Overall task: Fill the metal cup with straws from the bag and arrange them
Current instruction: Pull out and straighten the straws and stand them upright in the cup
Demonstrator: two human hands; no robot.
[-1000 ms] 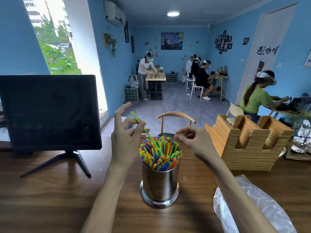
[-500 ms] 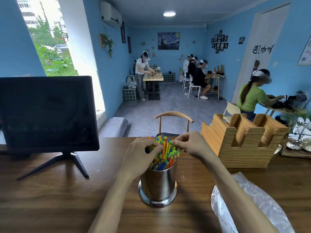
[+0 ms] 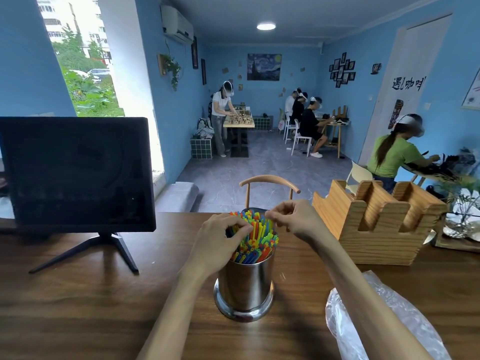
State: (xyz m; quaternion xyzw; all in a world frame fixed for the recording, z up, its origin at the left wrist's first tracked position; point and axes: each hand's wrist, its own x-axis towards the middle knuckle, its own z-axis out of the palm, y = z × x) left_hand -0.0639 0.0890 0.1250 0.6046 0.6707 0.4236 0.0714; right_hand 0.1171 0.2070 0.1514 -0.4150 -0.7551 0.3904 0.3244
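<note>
A shiny metal cup (image 3: 245, 284) stands on the wooden table (image 3: 91, 307) in front of me, packed with upright straws (image 3: 259, 240) in several colours. My left hand (image 3: 219, 239) lies on the left side of the bundle, its curled fingers gripping the straw tops. My right hand (image 3: 296, 219) is at the far right of the bundle, fingertips pinching the tips of the straws there. A crumpled clear plastic bag (image 3: 342, 323) lies on the table at the lower right, partly hidden under my right forearm.
A dark monitor (image 3: 75, 172) on a tripod foot stands at the left. A wooden slotted holder (image 3: 376, 229) sits to the right of the cup. A chair back (image 3: 268, 179) rises behind the table's far edge. A glass dish with a plant (image 3: 465, 216) is far right.
A second ago my left hand held a green straw above the cup; that straw is now in the bundle. Both hands have come down onto the straw tops.
</note>
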